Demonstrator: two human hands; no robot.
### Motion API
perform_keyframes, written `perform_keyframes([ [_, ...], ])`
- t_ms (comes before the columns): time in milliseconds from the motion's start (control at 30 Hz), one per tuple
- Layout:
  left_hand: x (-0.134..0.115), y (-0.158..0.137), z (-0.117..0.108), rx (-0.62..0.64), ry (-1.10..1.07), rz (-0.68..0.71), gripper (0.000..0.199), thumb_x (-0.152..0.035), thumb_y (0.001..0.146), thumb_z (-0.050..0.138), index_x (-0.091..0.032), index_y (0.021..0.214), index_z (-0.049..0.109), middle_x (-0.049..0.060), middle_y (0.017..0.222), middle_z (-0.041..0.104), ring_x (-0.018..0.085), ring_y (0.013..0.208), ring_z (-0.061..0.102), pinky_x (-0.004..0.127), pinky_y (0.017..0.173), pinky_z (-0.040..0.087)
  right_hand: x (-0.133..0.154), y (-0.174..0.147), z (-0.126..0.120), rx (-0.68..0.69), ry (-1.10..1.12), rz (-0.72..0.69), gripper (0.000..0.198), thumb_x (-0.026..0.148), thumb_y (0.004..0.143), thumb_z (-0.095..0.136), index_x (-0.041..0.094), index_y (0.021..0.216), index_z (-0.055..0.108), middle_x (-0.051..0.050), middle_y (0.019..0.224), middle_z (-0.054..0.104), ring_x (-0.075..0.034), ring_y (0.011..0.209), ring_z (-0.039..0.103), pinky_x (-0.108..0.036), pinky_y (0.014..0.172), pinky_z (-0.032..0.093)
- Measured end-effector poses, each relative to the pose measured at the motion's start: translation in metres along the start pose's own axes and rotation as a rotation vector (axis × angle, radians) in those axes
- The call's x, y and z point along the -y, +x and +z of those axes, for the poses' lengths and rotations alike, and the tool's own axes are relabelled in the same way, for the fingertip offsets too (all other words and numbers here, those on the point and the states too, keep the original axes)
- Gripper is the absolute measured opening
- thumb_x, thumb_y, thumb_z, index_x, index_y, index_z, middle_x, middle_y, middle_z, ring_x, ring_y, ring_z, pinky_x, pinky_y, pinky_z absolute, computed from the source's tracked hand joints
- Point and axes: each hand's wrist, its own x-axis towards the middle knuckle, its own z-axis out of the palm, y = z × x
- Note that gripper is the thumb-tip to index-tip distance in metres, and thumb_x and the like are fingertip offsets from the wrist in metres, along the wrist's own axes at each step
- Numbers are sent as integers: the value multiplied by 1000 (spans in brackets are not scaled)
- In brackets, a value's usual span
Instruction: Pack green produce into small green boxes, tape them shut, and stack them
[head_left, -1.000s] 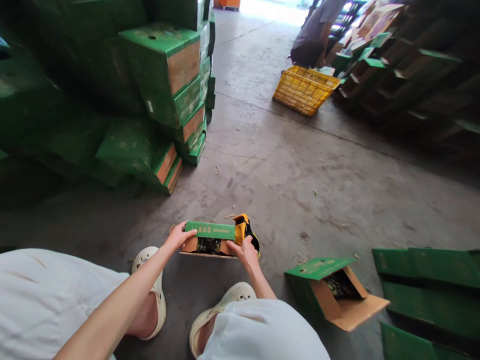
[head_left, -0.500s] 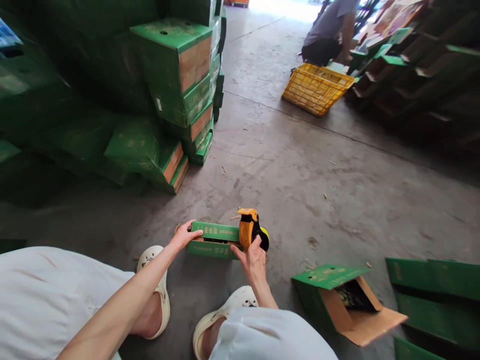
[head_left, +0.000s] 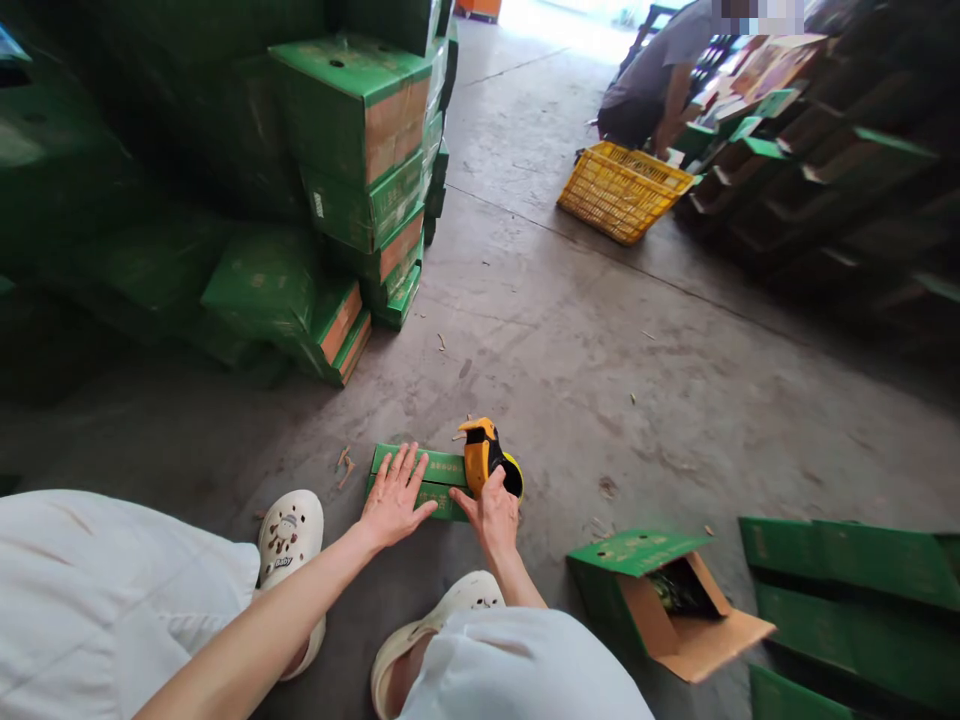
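Note:
A green cardboard box [head_left: 448, 468] with pale printing stands on the floor between my feet, its two top flaps meeting along a seam. My left hand [head_left: 396, 498] lies flat on those flaps, fingers spread. At the box's right end, my right hand [head_left: 495, 510] is wrapped round an orange and black tape dispenser [head_left: 480, 455] with a yellow-edged roll. The dispenser sits against the right end of the flaps; whether tape is stuck to the box I cannot tell.
Stacked green boxes [head_left: 360, 110] rise at the left. An open green box [head_left: 637, 560] lies at the right, near more green cartons [head_left: 847, 560]. Farther off, a person [head_left: 652, 75] crouches behind a yellow crate [head_left: 622, 195], beside shelved boxes. Twig scraps litter the floor.
My left hand has moved from the box's left end onto its top, fingers now spread. The gap between the flaps has closed. My right hand still holds the tape dispenser at the right end.

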Motion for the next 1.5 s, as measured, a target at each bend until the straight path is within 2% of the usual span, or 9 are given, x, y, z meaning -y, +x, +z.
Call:
perform_keyframes([
  [133,6,2,9,40,72,25,97,-64,92,66,-20,170,27,17,176,26,35,164,20,55,133,15,0,3,-11,64,107,86,79,58,89,75,7,139,42,-19,97,77,-39,97,76,-40,81,52],
  [267,14,10,8,108,70,98,142,-78,60,87,-14,170,23,26,173,26,44,162,17,60,131,13,2,11,-22,130,150,112,79,60,88,75,9,138,41,-17,95,78,-38,97,77,-36,78,51],
  [567,35,7,-4,134,-108,241,100,-50,68,90,-24,155,51,22,165,40,44,155,32,61,129,22,5,-15,-25,182,228,168,62,57,89,69,18,129,43,-14,96,77,-35,90,77,-34,71,50],
  [833,45,8,-7,162,-133,313,99,-54,70,89,-25,157,50,21,168,34,45,156,28,62,129,20,17,-7,-27,186,212,257,64,57,93,63,13,137,48,-19,104,78,-37,97,77,-38,78,52],
  [1000,46,9,-6,159,-105,351,98,-57,72,87,-24,157,50,23,168,34,46,155,29,64,127,22,15,6,-66,68,412,287,69,75,88,60,16,123,65,-15,94,78,-34,86,74,-38,74,52],
  [1100,47,10,-7,160,-126,350,99,-57,71,89,-24,157,51,23,168,33,47,155,29,65,127,23,21,11,-99,256,796,193,72,80,79,70,16,111,71,-13,94,78,-28,80,71,-34,69,55],
  [1200,48,12,-7,152,-175,336,98,-55,68,91,-25,154,54,22,168,35,48,154,30,65,128,22,31,17,-111,525,1056,106,76,74,71,82,13,114,73,-13,101,78,-28,84,72,-34,73,58],
  [1300,49,14,-6,147,-225,339,97,-53,66,93,-26,152,57,20,167,37,47,155,30,63,129,22,35,23,-99,661,1061,52,69,67,70,86,13,112,74,-10,99,78,-25,83,71,-32,73,57],
  [1500,52,12,1,108,-286,298,99,-57,63,95,-25,150,61,18,170,37,44,157,33,59,131,22,24,33,-84,767,938,-5,66,66,76,78,16,119,72,-11,109,76,-28,93,70,-35,79,58],
])
